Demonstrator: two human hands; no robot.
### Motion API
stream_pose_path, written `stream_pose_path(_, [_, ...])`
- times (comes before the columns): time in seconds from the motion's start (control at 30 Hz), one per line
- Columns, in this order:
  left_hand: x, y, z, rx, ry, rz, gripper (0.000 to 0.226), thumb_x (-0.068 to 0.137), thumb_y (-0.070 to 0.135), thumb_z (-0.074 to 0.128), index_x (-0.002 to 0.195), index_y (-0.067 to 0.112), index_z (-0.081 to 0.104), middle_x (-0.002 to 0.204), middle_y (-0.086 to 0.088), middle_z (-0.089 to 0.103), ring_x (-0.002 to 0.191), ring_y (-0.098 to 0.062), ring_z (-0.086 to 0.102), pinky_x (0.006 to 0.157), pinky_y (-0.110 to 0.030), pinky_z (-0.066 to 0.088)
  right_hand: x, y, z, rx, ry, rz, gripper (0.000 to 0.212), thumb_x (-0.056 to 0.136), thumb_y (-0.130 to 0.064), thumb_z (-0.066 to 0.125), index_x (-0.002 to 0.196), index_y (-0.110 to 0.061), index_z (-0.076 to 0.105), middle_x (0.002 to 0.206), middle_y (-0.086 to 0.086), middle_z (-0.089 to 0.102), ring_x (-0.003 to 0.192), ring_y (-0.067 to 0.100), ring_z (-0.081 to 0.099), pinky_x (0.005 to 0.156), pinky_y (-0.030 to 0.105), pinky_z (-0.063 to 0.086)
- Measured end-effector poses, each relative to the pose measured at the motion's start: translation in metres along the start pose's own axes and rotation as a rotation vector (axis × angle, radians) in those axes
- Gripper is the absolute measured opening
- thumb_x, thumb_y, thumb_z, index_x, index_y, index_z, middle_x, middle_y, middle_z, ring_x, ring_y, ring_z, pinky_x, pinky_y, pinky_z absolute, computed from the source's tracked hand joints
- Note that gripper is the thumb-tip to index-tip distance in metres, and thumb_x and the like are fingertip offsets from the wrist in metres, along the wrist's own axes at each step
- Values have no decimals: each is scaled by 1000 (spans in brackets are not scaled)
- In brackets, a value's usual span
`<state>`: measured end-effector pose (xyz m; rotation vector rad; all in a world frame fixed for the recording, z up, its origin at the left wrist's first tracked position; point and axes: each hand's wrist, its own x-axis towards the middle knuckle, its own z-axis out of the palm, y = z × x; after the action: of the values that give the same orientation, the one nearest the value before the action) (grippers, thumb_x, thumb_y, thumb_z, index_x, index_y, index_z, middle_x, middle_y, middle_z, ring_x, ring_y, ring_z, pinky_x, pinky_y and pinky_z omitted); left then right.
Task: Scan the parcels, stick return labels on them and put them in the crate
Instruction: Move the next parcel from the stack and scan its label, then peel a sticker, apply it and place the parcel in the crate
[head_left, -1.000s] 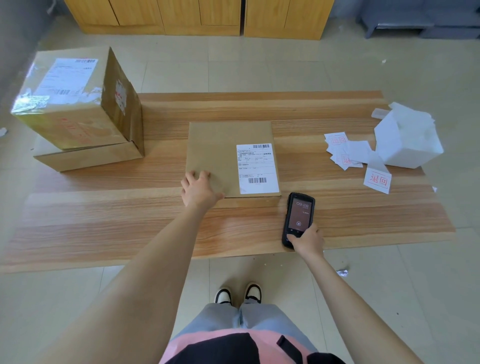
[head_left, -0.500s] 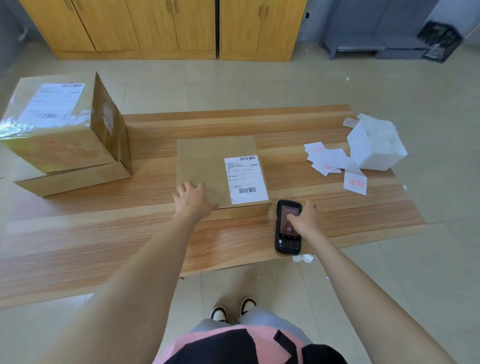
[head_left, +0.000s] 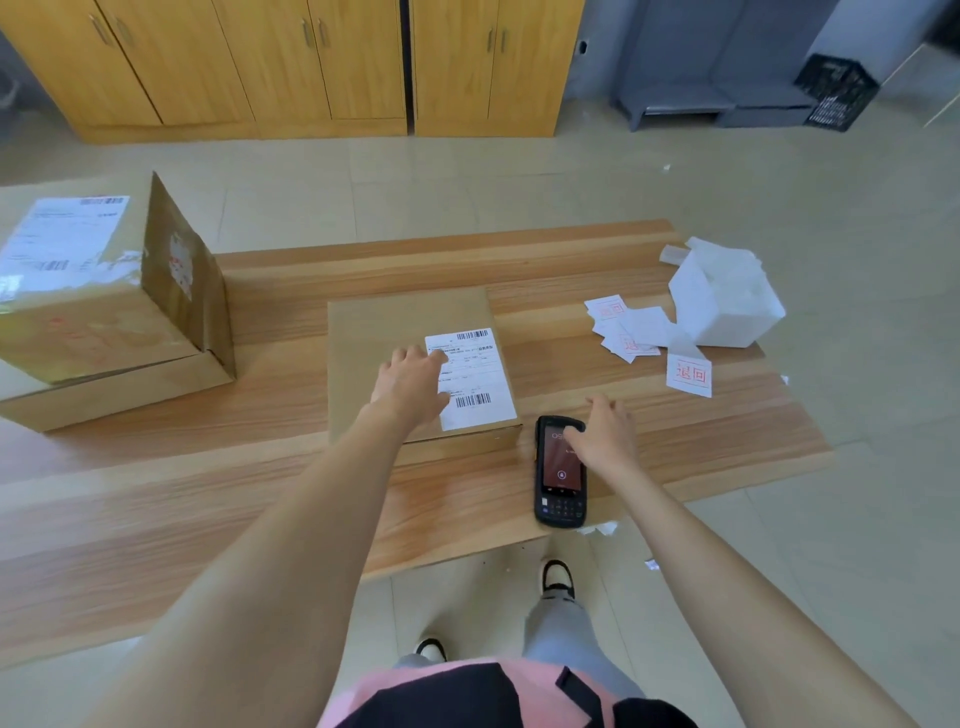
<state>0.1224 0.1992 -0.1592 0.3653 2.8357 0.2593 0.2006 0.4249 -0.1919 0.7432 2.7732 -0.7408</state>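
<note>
Head view: stacked parcels (head_left: 78, 312) at the bench's (head_left: 260, 493) left edge; the left hand (head_left: 410, 384) lies flat, fingers (head_left: 402, 358) straight, on the flat parcel (head_left: 405, 322) mid-bench; the right hand (head_left: 605, 436) hovers over the scanner (head_left: 560, 467) by the near edge, fingers (head_left: 602, 405) spread, gripping nothing; return labels (head_left: 688, 374) toward the right edge. I judge scanning is in hand; next I'd grip the scanner, aim at the barcode (head_left: 472, 400).

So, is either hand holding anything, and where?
Nothing is held. The left hand lies flat on the brown cardboard parcel; the right hand is open over the black handheld scanner.
</note>
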Motion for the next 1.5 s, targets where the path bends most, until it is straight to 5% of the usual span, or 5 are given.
stream_pose_path(0.43, [64,99,7,-81,58,-50,46,91,22,52,136,17,45,134,-11,47,123,-31,40,100,-39,35,99,69,-51,-110,-103,-93,57,90,-24,58,141,-14,35,140,14,34,127,32,35,103,41,38])
stream_pose_path(0.9, [121,253,62,-113,-54,-102,42,92,26,51,134,24,46,135,-6,45,127,-25,37,101,-34,32,206,190,-119,-137,-190,-55,50,85,-27,61,128,-11,43,128,13,43,120,33,40,98,37,35])
stream_pose_path(1.37, [157,294,80,-138,-136,-124,43,92,23,50,135,23,46,134,-7,45,126,-25,37,101,-33,32,253,203,-113,-1,-321,18,64,87,-28,61,141,-8,33,140,9,44,131,28,39,103,41,38])
stream_pose_path(1.5, [163,299,82,-161,-152,-134,42,92,22,49,134,22,48,134,-7,47,125,-24,38,102,-33,31,265,201,-106,105,-324,143,43,87,-28,59,119,-2,49,124,12,57,115,30,54,90,38,47])
